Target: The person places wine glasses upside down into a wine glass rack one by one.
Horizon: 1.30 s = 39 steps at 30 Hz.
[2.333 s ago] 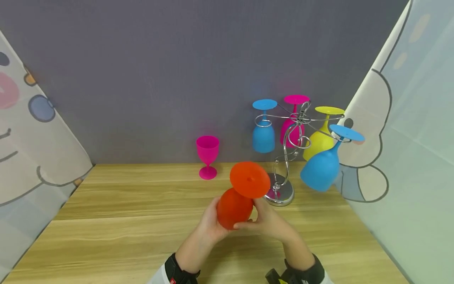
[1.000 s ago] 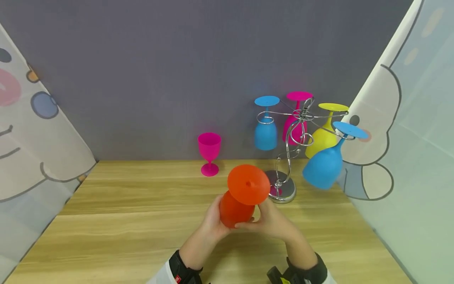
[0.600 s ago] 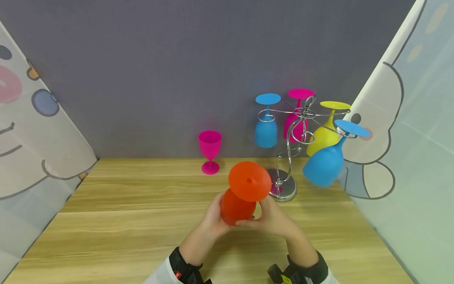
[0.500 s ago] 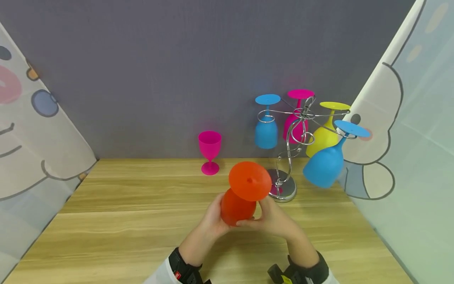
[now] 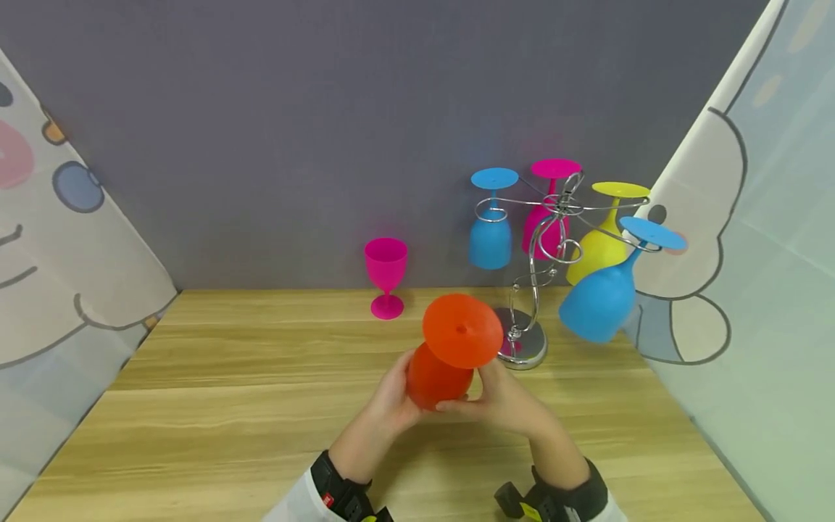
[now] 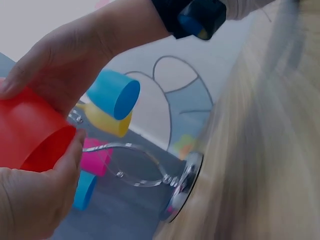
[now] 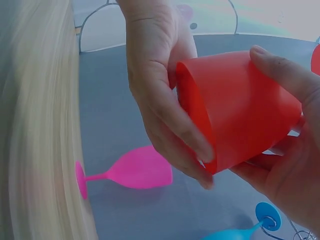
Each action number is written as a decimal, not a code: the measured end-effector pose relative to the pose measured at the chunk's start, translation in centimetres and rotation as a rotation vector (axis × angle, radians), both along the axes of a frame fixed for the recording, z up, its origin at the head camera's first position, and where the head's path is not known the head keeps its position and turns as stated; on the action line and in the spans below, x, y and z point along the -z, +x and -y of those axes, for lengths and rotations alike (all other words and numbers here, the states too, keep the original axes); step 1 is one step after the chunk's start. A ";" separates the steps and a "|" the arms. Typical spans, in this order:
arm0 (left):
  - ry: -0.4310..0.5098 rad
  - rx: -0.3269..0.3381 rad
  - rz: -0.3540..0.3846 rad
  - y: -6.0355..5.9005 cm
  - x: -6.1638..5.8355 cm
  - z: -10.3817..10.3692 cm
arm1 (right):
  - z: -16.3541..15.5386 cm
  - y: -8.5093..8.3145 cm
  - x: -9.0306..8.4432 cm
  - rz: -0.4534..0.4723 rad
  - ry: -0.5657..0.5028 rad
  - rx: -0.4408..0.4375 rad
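Note:
An orange-red plastic goblet (image 5: 440, 380) is held upside down above the table, foot up and tilted toward the head camera. My left hand (image 5: 394, 399) grips the bowl from the left, near its rim. From the other side my right hand (image 5: 502, 402) grips the bowl, its thumb along the surface. In the right wrist view the goblet's bowl (image 7: 240, 110) shows its open mouth, with the left hand's (image 7: 155, 95) fingers across the rim. The left wrist view shows the bowl (image 6: 30, 130) between both hands. The foot hides part of the right fingers in the head view.
A chrome wire rack (image 5: 525, 346) stands behind to the right. Two blue goblets (image 5: 491, 243), one pink goblet (image 5: 546, 232) and one yellow goblet (image 5: 596, 254) hang upside down on it; the front blue one tilts. Another pink goblet (image 5: 386, 264) stands upright near the back wall.
The head view has shifted slightly, so the scene sits higher. The orange-red goblet has tipped a little, showing more of its foot than at first. Both hands keep their grip.

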State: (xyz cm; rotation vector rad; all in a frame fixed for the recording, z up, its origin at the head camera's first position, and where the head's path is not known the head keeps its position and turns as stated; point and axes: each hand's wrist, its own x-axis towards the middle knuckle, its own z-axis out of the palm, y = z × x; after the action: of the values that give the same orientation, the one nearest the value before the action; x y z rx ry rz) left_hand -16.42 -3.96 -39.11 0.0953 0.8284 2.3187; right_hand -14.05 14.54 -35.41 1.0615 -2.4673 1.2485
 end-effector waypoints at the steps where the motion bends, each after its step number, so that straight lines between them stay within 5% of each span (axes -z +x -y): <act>1: -0.003 -0.013 -0.020 -0.2 -0.1 0.2 | -0.1 -0.1 -0.1 -0.013 -0.002 0.001; 5: -0.107 -0.148 -0.168 -1.6 -0.9 1.2 | -0.5 -0.5 -0.5 -0.058 0.010 0.058; 12: -0.404 -0.560 -0.462 -6.0 -3.9 3.8 | -1.6 -2.2 -1.6 -0.007 0.008 0.143; 17: -0.573 -0.711 -0.664 -9.4 -5.6 5.4 | -2.2 -3.7 -2.6 -0.014 -0.005 0.171; 21: -0.757 -0.740 -0.834 -12.0 -6.5 5.9 | -2.6 -4.8 -3.5 -0.027 -0.037 0.221; 26: -1.097 -0.686 -1.004 -14.5 -7.0 5.5 | -2.9 -5.8 -4.1 0.028 -0.070 0.303; 39: -1.620 -0.601 -1.230 -18.6 -6.5 3.7 | -3.8 -8.4 -5.4 0.202 -0.006 0.551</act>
State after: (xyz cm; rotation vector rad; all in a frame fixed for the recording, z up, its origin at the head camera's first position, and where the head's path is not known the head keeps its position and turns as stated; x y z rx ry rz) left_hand -35.02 -7.68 -32.61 0.6013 3.3234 1.0279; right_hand -22.42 18.32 -29.99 0.2183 -2.6291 1.2147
